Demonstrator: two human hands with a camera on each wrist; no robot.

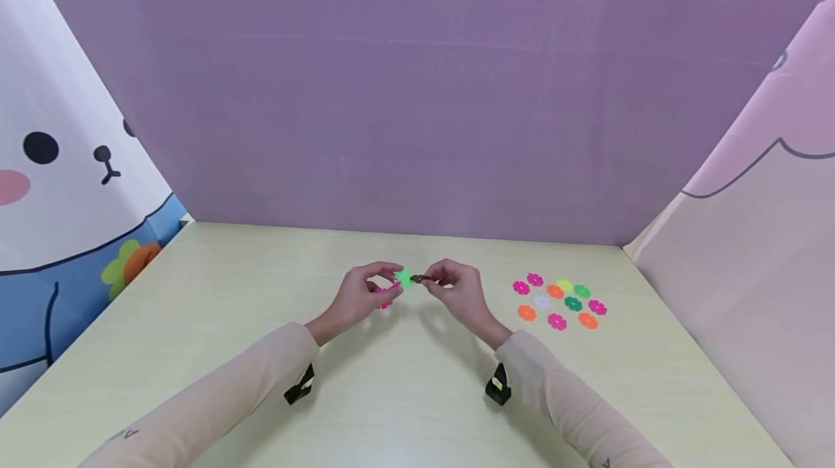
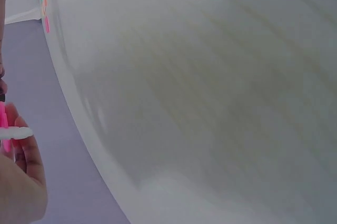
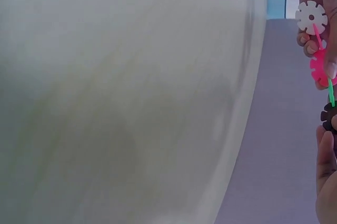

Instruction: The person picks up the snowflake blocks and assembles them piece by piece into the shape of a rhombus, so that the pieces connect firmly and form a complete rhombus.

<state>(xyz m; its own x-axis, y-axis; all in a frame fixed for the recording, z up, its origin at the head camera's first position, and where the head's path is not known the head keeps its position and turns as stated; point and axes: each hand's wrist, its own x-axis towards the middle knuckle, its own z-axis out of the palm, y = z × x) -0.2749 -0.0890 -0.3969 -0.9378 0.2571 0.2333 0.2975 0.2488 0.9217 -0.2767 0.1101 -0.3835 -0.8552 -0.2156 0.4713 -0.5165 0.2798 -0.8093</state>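
Observation:
My left hand [image 1: 357, 295] holds a short chain of slotted snowflake discs, thumb on the pink disc [image 3: 318, 69]. At the chain's far end a white disc [image 3: 311, 18] hangs beside the fingers. A bright green disc [image 1: 404, 278] stands edge-on in the right wrist view, slotted between the pink disc and a dark brown disc [image 3: 328, 115]. My right hand [image 1: 459, 293] pinches the brown disc between thumb and fingertips. Both hands are raised over the table, fingertips close together. Fingers partly cover the chain.
Loose slotted discs lie in a group on the right of the table: pink [image 1: 557, 322], orange [image 1: 588, 320], dark green [image 1: 573, 303], white [image 1: 541, 301] and yellow [image 1: 565, 285] among them. A purple panel [image 1: 417, 127] rises behind the pale table [image 1: 248, 272].

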